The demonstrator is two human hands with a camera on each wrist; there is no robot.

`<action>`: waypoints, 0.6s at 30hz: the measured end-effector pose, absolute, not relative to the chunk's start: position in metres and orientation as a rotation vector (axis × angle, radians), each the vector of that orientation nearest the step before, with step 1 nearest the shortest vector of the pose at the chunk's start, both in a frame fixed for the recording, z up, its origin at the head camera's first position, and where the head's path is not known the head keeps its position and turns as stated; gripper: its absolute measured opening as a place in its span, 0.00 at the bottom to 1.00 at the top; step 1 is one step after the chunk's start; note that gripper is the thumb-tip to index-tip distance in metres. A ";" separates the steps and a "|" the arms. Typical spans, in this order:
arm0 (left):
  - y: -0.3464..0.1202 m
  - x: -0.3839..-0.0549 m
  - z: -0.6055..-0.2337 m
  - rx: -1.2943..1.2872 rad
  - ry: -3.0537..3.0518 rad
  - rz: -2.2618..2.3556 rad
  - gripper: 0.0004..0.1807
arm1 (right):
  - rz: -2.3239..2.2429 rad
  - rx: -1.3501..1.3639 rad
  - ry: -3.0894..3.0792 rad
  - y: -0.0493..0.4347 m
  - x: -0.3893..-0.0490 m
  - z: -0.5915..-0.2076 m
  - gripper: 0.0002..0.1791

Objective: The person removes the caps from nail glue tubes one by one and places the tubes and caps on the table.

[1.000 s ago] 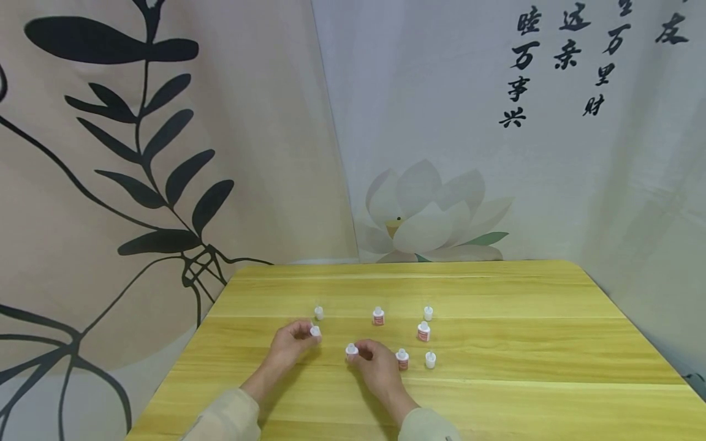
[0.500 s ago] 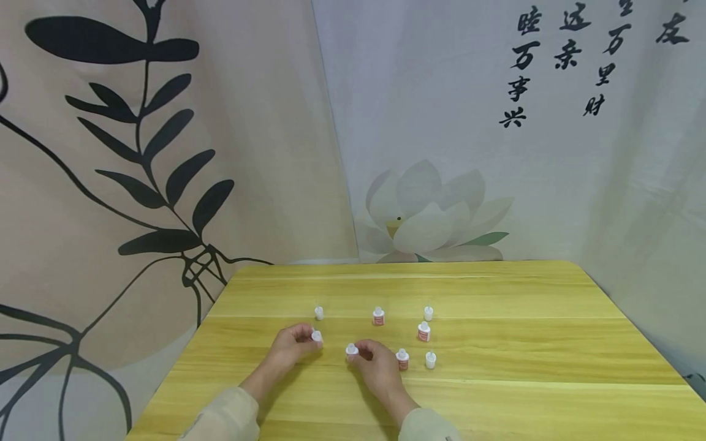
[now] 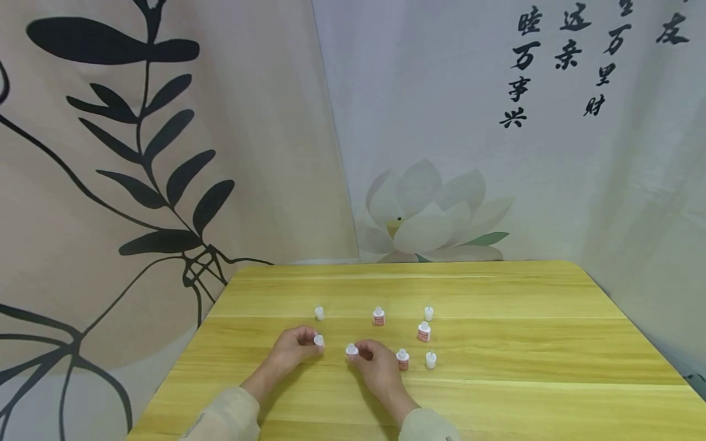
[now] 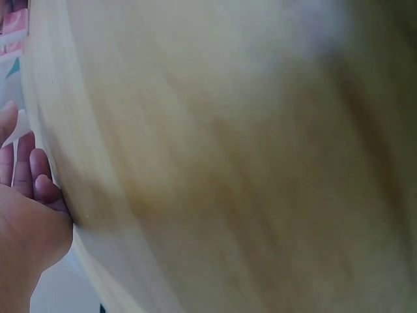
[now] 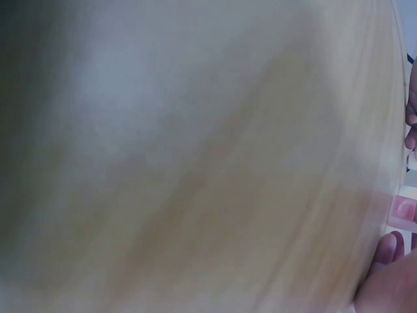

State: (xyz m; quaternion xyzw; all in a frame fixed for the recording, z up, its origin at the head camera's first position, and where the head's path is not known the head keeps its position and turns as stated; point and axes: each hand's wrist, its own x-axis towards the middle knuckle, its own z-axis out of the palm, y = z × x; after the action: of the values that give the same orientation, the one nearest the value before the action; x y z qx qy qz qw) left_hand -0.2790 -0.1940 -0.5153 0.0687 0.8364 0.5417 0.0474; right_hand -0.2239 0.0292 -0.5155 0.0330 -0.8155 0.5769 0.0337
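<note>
In the head view my left hand [image 3: 292, 352] pinches a small white cap [image 3: 318, 340] between thumb and fingertips, above the table. Just right of it, my right hand [image 3: 379, 369] holds a small white bottle [image 3: 352, 350] upright by its side. That bottle's pink label [image 5: 404, 210] shows at the edge of the right wrist view. A short gap separates the cap from the bottle. Close beside the right hand's knuckles stands another white bottle [image 3: 403, 360] with a red label. In the left wrist view, the left hand [image 4: 32, 195] shows at the left edge, fingers curled.
On the wooden table [image 3: 524, 349] stand two more red-labelled bottles, one at the back [image 3: 379, 316] and one farther right [image 3: 424, 332]. Loose white caps stand at back left [image 3: 319, 313], back right [image 3: 428, 313] and front right [image 3: 431, 360]. A printed curtain [image 3: 276, 122] hangs behind.
My left hand has moved slightly right and nearer to me with the cap, closer to the bottle. The right hand and its bottle have stayed in place.
</note>
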 end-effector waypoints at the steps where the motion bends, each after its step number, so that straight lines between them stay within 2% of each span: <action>1: -0.194 -0.279 -0.515 0.208 2.552 1.648 0.10 | 1.775 0.102 -2.508 0.029 -0.224 -0.516 0.11; 18: -0.192 -0.280 -0.515 0.175 2.624 1.533 0.10 | 1.761 0.111 -2.508 0.029 -0.225 -0.516 0.12</action>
State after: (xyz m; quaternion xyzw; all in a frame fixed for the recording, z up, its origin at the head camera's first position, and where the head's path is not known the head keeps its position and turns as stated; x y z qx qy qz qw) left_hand -0.2796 -0.1918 -0.5146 0.0575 0.8611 0.5029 0.0488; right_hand -0.2248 0.0292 -0.5163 0.0362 -0.8173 0.5739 0.0375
